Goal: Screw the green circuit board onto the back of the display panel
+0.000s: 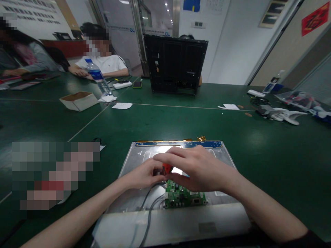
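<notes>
A silver metal display panel (134, 155) lies face down on the green table in front of me, with a blue strip board (178, 143) along its far edge. A green circuit board (181, 198) sits on the panel near its front. My left hand (146, 174) and my right hand (196, 168) meet over the panel's middle, fingers pinched together on a small orange piece (167, 168). Grey cables (148, 206) run from under my left hand toward me.
A black monitor back cover (176, 63) stands upright across the table. A white cardboard box (79, 100), a water bottle (99, 77), paper slips and a phone lie at the far left, where two people sit. Cables and plastic bags (297, 100) lie at the right.
</notes>
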Action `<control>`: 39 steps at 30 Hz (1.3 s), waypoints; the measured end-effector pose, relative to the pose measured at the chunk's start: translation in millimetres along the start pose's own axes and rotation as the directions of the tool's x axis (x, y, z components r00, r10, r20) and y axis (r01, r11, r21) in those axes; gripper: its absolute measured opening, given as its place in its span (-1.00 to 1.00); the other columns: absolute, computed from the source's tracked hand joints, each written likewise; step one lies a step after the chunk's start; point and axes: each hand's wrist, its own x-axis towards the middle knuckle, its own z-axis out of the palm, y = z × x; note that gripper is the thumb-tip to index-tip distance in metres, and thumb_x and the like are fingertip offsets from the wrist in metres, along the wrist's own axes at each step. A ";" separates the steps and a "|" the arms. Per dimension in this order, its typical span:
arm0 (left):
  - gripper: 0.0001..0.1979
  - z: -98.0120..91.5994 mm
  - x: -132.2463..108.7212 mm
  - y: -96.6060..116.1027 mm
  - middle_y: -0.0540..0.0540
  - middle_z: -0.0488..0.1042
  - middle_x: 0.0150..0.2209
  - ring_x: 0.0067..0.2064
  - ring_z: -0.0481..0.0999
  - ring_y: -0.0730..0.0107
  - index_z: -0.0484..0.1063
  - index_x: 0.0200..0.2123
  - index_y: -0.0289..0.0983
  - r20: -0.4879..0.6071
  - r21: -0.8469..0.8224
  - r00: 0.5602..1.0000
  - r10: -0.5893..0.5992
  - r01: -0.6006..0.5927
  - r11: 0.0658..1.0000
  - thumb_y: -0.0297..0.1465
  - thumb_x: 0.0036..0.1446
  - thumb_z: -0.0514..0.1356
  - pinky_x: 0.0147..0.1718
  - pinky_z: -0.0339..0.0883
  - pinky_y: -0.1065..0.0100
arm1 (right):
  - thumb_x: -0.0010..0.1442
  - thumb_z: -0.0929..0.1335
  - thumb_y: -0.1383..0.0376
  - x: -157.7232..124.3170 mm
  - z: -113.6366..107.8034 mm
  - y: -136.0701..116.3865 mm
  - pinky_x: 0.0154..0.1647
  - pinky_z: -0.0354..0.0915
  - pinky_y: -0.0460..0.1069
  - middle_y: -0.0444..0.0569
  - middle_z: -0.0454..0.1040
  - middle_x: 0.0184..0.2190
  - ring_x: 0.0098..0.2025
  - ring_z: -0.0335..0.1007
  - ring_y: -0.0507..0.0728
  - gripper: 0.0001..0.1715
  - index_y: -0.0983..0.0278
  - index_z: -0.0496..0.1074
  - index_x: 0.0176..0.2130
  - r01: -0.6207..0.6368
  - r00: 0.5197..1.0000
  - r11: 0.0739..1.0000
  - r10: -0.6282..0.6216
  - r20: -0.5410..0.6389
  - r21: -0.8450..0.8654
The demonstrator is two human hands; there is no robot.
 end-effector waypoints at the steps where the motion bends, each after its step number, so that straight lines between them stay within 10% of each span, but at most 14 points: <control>1: -0.83 -0.6 0.3 0.8 -0.04 0.43 -0.42 -0.37 0.40 0.34 0.42 -0.39 -0.34 -0.001 -0.007 1.000 -0.007 0.007 1.000 -0.34 0.14 0.18 -0.40 0.29 0.42 | 0.31 0.25 0.30 0.0 -1.1 -1.1 -0.36 0.21 -0.04 0.04 0.45 -0.01 -0.10 0.39 0.09 -0.54 0.28 0.19 0.18 0.000 1.000 1.000 0.000 0.005 0.003; 15: -0.94 -4.7 4.2 7.8 0.01 0.41 -0.48 -0.42 0.39 0.39 0.41 -0.45 -0.33 0.017 -0.051 1.000 -0.011 0.012 0.999 -0.48 0.06 0.21 -0.49 0.21 0.46 | 0.32 0.28 0.24 0.9 3.5 4.1 -0.51 0.04 -0.05 -0.06 0.50 -0.20 -0.32 0.39 0.04 -0.72 0.25 0.30 0.02 -0.008 0.999 0.992 0.002 -0.046 -0.127; 39: -0.96 -3.8 2.7 9.0 0.00 0.45 -0.46 -0.44 0.39 0.42 0.43 -0.43 -0.32 -0.025 -0.073 1.000 0.015 -0.017 0.997 -0.52 0.03 0.18 -0.47 0.22 0.45 | 0.31 0.28 0.27 -1.7 -2.6 3.4 -0.34 0.21 -0.03 -0.02 0.47 -0.05 -0.11 0.41 0.09 -0.56 0.29 0.21 0.15 -0.015 1.000 0.997 0.016 0.004 -0.077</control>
